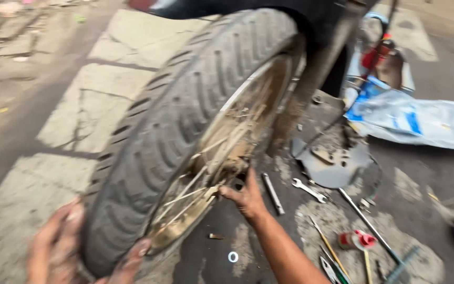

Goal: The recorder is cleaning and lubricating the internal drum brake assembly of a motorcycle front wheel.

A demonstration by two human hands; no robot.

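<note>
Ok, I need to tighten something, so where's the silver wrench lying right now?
The silver wrench lies on the ground right of the wheel, between the short metal rod and the long rod.

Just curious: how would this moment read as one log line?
left hand: gripping tyre | right hand: at spoked rim | spanner: on ground

One crumpled bag and one small tube lie on my right

A wrinkled plastic bag point(416, 122) lies flat on the ground at the upper right, pale grey-white with blue patches, its left end bunched up beside a grey metal plate point(334, 164); lower down, near my right forearm, lies a small red-and-white tube point(357, 240) among the tools; its markings are too blurred to tell.
</note>
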